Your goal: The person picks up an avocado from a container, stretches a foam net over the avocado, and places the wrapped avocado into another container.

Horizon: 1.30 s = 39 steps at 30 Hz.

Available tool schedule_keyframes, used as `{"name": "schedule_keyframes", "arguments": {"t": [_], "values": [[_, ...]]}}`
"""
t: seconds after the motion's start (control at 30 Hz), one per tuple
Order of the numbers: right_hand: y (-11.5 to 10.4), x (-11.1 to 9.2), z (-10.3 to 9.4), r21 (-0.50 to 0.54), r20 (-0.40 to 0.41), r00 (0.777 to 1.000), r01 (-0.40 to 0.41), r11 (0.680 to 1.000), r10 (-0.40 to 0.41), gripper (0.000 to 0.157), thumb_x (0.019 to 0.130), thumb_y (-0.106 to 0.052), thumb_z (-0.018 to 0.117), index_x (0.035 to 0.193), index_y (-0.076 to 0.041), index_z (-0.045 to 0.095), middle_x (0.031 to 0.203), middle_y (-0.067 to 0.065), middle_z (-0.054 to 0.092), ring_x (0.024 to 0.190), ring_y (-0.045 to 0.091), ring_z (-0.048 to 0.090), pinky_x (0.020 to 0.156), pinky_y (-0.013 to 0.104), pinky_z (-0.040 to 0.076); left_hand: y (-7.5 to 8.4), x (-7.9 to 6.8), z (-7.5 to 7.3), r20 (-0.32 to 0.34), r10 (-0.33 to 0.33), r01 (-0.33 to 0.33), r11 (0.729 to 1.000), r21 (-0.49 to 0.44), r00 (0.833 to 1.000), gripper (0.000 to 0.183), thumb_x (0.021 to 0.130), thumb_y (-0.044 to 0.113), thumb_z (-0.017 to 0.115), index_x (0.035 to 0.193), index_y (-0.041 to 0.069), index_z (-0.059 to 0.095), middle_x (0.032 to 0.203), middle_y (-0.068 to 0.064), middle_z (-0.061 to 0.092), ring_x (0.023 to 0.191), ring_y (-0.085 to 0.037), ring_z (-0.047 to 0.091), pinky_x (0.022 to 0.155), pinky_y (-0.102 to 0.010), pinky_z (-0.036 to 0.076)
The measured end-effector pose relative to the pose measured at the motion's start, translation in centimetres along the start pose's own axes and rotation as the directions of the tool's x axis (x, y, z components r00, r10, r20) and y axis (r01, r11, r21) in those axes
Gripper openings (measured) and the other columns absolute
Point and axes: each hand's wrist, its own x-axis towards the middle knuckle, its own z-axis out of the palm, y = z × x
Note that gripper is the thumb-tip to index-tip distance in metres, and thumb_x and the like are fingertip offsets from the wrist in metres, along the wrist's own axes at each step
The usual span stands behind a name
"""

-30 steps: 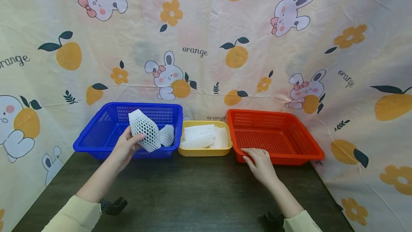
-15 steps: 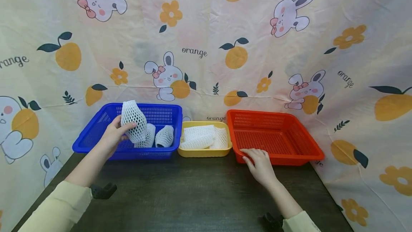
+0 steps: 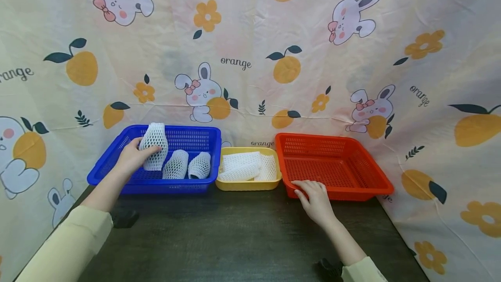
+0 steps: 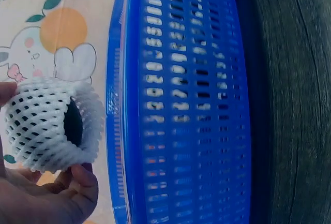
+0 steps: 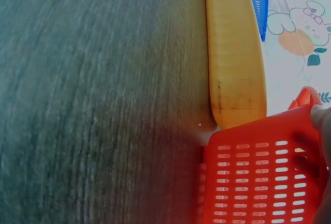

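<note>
My left hand (image 3: 133, 156) holds a white foam fruit net (image 3: 155, 146) over the left part of the blue basket (image 3: 117, 182). In the left wrist view, something dark and rounded (image 4: 73, 123) shows through the opening of that foam net, between thumb and fingers. Two more filled foam nets lie in the basket, one in the middle (image 3: 176, 164) and one on the right (image 3: 200, 165). My right hand (image 3: 316, 201) grips the near left rim of the red basket (image 3: 362, 193), fingers over the edge and thumb outside. No items show inside the red basket.
Between the two large baskets stands a small yellow basket (image 3: 247, 186) with flat white foam nets (image 3: 242, 165) in it. All three stand in a row at the back of the dark table (image 3: 235, 234), against a printed cloth (image 3: 250, 34).
My left hand has moved left with the foam net, first rising a little. A middle foam net, earlier hidden behind it, is now fully visible. My right hand has stayed on the red rim.
</note>
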Motion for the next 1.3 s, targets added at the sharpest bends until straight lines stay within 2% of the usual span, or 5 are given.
{"name": "schedule_keyframes", "arguments": {"t": [0.17,0.3,0.67,0.97,1.3], "values": [[0.1,0.0,0.1,0.0,-0.003,1.0,-0.006,1.0,0.006,0.027,0.089,-0.01,0.068,0.115,-0.014,0.068,0.107,0.006,0.066,0.101,0.029,0.057,0.093,0.053,0.031,-0.6,0.7,-0.3,-0.025,-0.048,0.051,0.991,0.126,0.999,0.095,0.09,0.057,0.054,0.143,-0.014,0.021,0.134,-0.038,0.036,0.117,-0.051,0.04,0.092,-0.062,0.038],[0.0,0.0,0.1,0.0,0.0,1.0,-0.019,1.0,0.019,0.027,0.089,-0.012,0.068,0.116,-0.014,0.068,0.108,0.006,0.066,0.102,0.029,0.057,0.093,0.053,0.031,-1.1,0.9,-0.5,-0.033,-0.047,0.052,0.981,0.189,0.998,0.095,0.09,0.057,0.055,0.14,-0.017,0.023,0.132,-0.04,0.035,0.117,-0.053,0.039,0.091,-0.062,0.038],[0.0,0.1,0.2,0.003,-0.005,1.0,-0.02,1.0,0.02,0.026,0.09,-0.012,0.067,0.116,-0.013,0.068,0.109,0.006,0.066,0.103,0.029,0.056,0.093,0.052,0.03,-2.8,1.8,0.0,-0.04,-0.065,0.074,0.946,0.315,0.997,0.092,0.088,0.051,0.06,0.137,-0.019,0.026,0.128,-0.04,0.04,0.112,-0.054,0.042,0.09,-0.062,0.038],[0.1,0.1,0.4,0.008,-0.009,1.0,-0.02,1.0,0.02,0.027,0.089,-0.01,0.068,0.115,-0.013,0.067,0.109,0.006,0.066,0.102,0.029,0.056,0.093,0.052,0.03,-3.5,2.1,0.5,-0.021,-0.181,0.177,0.919,0.354,0.983,0.093,0.087,0.051,0.062,0.137,-0.018,0.026,0.131,-0.04,0.038,0.115,-0.055,0.04,0.093,-0.063,0.035],[0.1,0.1,0.4,0.003,0.0,1.0,-0.031,0.999,0.031,0.026,0.09,-0.013,0.067,0.116,-0.014,0.067,0.109,0.005,0.066,0.103,0.028,0.055,0.093,0.052,0.03,-4.1,2.6,1.1,0.016,-0.232,0.197,0.86,0.471,0.973,0.091,0.087,0.048,0.063,0.137,-0.019,0.027,0.132,-0.042,0.036,0.116,-0.056,0.039,0.091,-0.063,0.036]]}}
